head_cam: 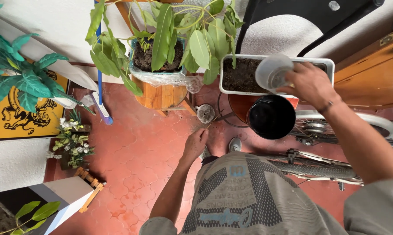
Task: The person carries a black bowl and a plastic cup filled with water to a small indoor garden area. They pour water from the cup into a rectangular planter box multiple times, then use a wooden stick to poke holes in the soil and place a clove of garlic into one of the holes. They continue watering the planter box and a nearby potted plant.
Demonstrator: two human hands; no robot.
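Observation:
My right hand (308,82) grips a clear plastic cup (272,73), tipped on its side over a white rectangular planter (331,65) filled with dark soil. A black round pot (271,116) sits just below the cup. My left hand (195,143) hangs lower, fingers pinched on a thin twig or stem, above the red tiled floor (140,148). A large leafy plant (161,39) in a soil-filled pot stands on a wooden barrel (159,95) to the left of the planter.
A bicycle (327,167) lies along the right side under my right arm. A blue-handled broom (100,87) leans on the wall. A small flower pot (72,143), a yellow picture (27,115) and green plants stand at left. A wooden cabinet (370,74) is at right.

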